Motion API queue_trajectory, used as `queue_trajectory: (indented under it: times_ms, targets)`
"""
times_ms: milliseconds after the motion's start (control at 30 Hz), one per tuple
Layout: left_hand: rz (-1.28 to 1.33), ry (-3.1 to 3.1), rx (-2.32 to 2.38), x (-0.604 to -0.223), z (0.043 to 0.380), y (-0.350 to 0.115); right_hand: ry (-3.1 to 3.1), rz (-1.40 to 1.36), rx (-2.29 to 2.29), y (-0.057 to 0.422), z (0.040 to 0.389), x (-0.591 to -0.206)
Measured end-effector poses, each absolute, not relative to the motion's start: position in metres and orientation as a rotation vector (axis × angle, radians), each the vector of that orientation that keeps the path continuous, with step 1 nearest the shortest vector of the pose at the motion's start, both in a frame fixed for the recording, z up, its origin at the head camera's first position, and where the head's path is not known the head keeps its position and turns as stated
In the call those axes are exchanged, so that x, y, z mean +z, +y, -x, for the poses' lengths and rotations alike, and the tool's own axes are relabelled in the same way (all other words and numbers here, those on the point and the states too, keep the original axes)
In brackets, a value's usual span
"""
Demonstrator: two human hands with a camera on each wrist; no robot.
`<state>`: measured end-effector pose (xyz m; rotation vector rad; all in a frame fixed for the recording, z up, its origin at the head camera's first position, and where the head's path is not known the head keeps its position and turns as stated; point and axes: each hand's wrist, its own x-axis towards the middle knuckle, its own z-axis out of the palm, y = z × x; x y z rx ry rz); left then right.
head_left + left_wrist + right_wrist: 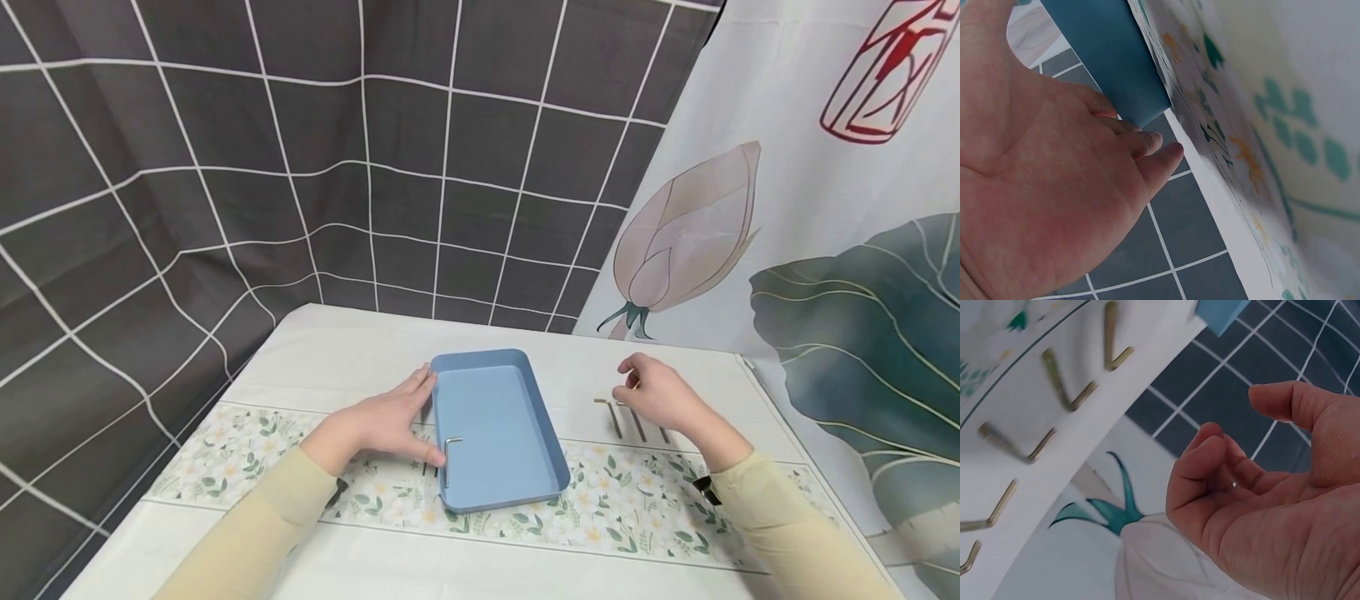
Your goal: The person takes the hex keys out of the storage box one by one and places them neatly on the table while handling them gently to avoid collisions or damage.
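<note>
A shallow blue tray (pixel 498 433) lies on the table. One L-shaped hex key (pixel 447 462) is in it, along the left wall near the front. My left hand (pixel 390 421) rests against the tray's left side, fingers and thumb spread along the rim. In the left wrist view, the fingertips are beside the tray's outer wall (pixel 1113 56). Right of the tray, my right hand (pixel 660 393) hovers above several more hex keys (pixel 615 419), which lie in a row. Its fingers are loosely curled, with the thumb apart and nothing between them, as the right wrist view shows.
A white tablecloth with a floral band (pixel 622 508) covers the table. Behind stands a dark curtain (pixel 405 200) with a white grid. A white curtain with a printed flower bud (pixel 682 233) hangs at the back right, along the table's edge.
</note>
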<state>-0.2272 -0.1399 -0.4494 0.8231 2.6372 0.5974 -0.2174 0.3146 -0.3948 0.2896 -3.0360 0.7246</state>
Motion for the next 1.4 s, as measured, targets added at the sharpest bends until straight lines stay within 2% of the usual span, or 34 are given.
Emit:
queue_trajectory:
  times_ms: [800,1400]
  targets:
    - [-0.817,2.639,0.605,-0.449,0.228,-0.14,-3.013,-0.549,0.677,0.246,0.213,-0.385]
    - [-0.805,2.636,0.615,-0.449,0.226,-0.14,-3.019,-0.677,0.628,0.206,0.21,-0.394]
